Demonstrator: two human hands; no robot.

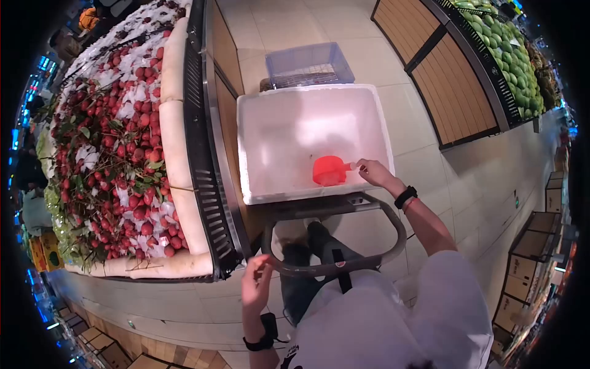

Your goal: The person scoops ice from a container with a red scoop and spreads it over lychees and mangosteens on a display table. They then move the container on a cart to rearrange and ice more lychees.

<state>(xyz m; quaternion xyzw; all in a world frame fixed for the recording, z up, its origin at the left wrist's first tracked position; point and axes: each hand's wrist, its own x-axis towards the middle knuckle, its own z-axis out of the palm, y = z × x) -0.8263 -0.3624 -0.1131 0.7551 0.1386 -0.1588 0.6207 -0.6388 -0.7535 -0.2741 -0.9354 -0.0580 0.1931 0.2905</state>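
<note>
Left hand [255, 284] open; right grip [375, 173] pinches scoop handle [350, 165].

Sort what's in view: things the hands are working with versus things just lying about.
In use: right hand holding red scoop; white foam box; left hand at cart handle.
Lying about: blue crate; lychee display; green fruit; cardboard boxes.

- We can reach straight down into the open-topped white foam box [258, 123]; only the red scoop [329, 170] sits in there.
- The cart handle [344, 265] bars us low in front.
- The lychee display [110, 141] crowds our left, and there's bare floor [455, 178] on the right.
</note>
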